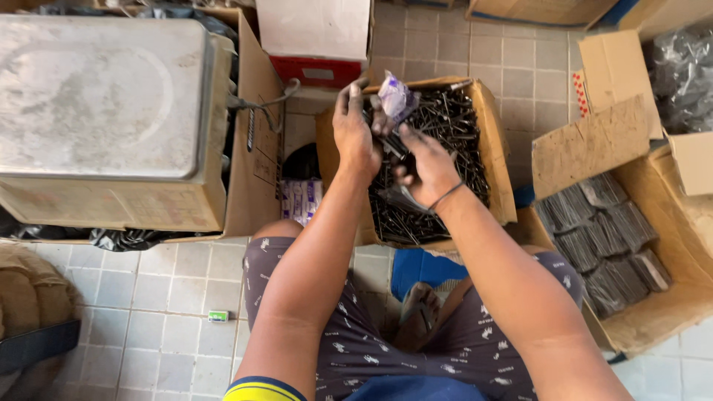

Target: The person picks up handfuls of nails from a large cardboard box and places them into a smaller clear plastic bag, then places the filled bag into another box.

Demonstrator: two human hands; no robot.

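Note:
A cardboard box full of loose dark nails stands on the floor in front of my knees. Both hands are over it. My left hand is raised above the box's near-left part and holds a small white and purple plastic bag at its top. My right hand, with a dark band on the wrist, grips a bunch of nails next to the left hand, just under the bag.
A metal weighing scale sits on a big carton at left. At right an open carton holds several filled clear packets of nails. A red and white box lies behind. Packets lie by my left knee.

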